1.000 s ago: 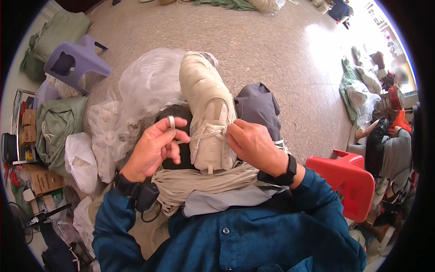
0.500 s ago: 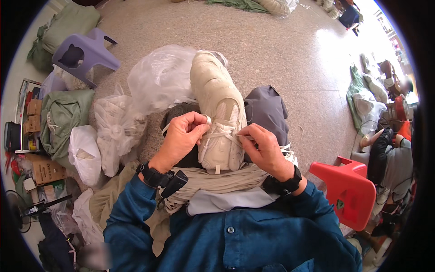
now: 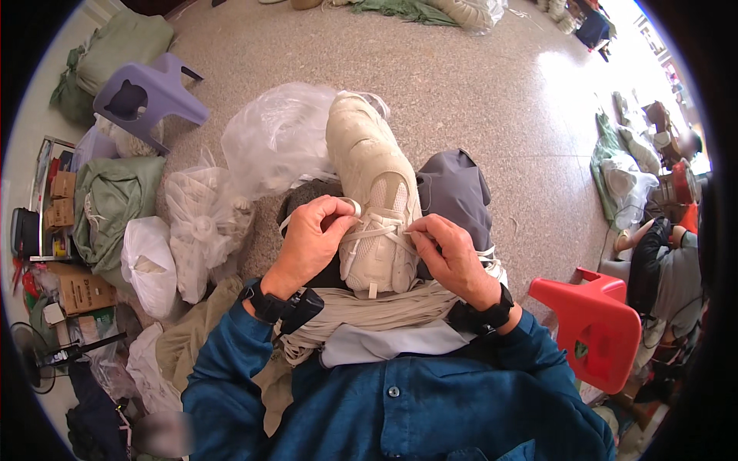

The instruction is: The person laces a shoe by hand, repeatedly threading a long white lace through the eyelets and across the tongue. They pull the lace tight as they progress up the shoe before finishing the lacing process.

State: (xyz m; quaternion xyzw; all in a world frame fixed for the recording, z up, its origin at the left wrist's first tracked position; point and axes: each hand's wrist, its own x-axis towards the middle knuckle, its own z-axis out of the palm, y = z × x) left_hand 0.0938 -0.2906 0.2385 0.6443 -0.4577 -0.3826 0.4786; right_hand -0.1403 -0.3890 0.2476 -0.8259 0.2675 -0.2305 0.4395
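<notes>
Both hands are sitting closer together on the shoe than a second ago, when my left hand was off to the 9 o'clock side with a lace looped over a finger; now it is up against the tongue. My left hand [image 3: 311, 242] is pinching the white lace [image 3: 369, 230] between thumb and fingertips, fingers curled closed on it. My right hand [image 3: 450, 257] is pinching the lace end at the 3 o'clock side of the eyelets, fingers also closed on it. The beige sneaker [image 3: 373, 177] is lying on my lap, toe pointing to 12 o'clock, heel toward me, resting on a bundle of cream laces [image 3: 369, 311] that is spreading across my thighs.

Containers: clear plastic bag [image 3: 277, 134] is lying at 11 o'clock, touching the sneaker's toe, contents too faint to tell. Knotted clear bag [image 3: 201, 230] at 9 o'clock is holding pale stuff. White bag [image 3: 150, 265] is sitting just beside it, tied shut. Green sack [image 3: 111, 200] is sitting further toward 9 o'clock, full. Purple stool [image 3: 146, 96] is standing at 10 o'clock, red stool [image 3: 596, 326] at 4 o'clock.
</notes>
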